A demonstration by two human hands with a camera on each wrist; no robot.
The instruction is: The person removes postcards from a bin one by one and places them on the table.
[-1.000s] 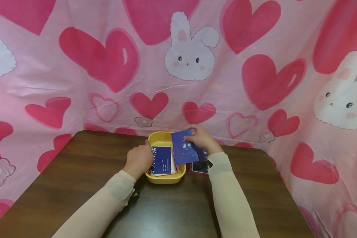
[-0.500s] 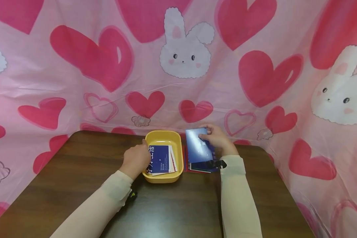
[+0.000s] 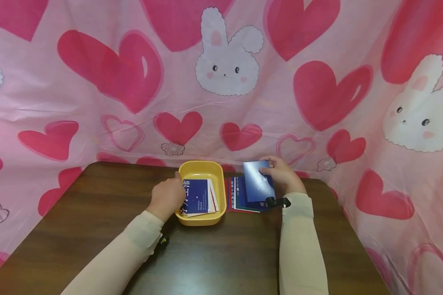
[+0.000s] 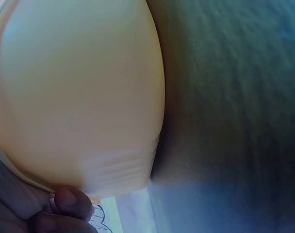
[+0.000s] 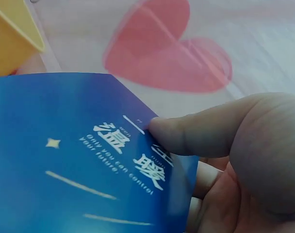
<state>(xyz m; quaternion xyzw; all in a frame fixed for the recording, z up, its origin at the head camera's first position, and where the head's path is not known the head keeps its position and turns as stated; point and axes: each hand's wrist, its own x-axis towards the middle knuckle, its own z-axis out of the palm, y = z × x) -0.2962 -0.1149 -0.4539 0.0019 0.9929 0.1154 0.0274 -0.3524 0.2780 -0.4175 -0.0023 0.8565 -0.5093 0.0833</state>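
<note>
My right hand [image 3: 285,175] pinches a blue printed card [image 3: 256,180] by its upper right edge. In the right wrist view the thumb presses on the face of the card [image 5: 55,170], which carries white lettering, and the fingers lie behind it. This card hangs over an overlapping row of cards [image 3: 232,196] on the table, partly covering them. My left hand [image 3: 166,198] grips the left rim of a yellow plastic basin [image 3: 201,222]. Inside the basin lie several cards, a dark blue one [image 3: 196,194] on top. The left wrist view shows the basin's outer wall [image 4: 84,97] with fingers at its rim.
Both hands work over a brown wooden table [image 3: 206,262]. A pink cloth [image 3: 192,98] with hearts and rabbits hangs close behind the table's back edge and along the sides. The row of cards sits just right of the basin.
My right hand has carried the blue card rightward, from over the basin's right side to above the row of cards. The left hand keeps its hold on the rim.
</note>
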